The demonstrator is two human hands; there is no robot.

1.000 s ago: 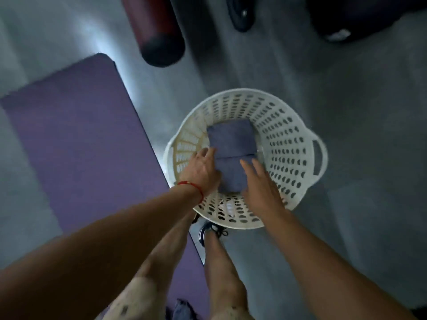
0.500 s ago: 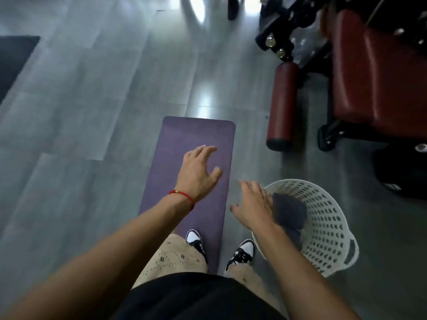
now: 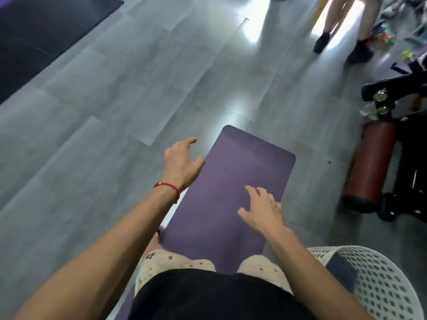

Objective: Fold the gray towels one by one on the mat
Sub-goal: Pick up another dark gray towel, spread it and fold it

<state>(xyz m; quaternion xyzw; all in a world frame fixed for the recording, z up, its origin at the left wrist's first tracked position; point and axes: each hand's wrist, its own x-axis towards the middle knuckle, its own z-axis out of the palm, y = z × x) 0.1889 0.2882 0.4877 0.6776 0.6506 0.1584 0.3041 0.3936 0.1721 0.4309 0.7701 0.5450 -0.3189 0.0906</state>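
Observation:
A purple mat [image 3: 233, 172] lies on the grey floor ahead of me. My left hand [image 3: 181, 163], with a red string at the wrist, hovers over the mat's left edge with loosely curled fingers and holds nothing. My right hand [image 3: 262, 209] hangs over the mat's right side, fingers spread, also empty. A folded gray towel [image 3: 340, 272] lies inside the white perforated basket [image 3: 379, 282] at the bottom right, partly hidden behind my right forearm.
A dark red padded roller [image 3: 369, 165] and black gym machine frame [image 3: 406, 144] stand to the right of the mat. Another person's legs [image 3: 342, 26] are at the top right. A dark mat [image 3: 39, 26] lies at the top left.
Both hands left the folded towel in the basket and moved over the mat. My view swung up and left, so the basket slid to the bottom right corner.

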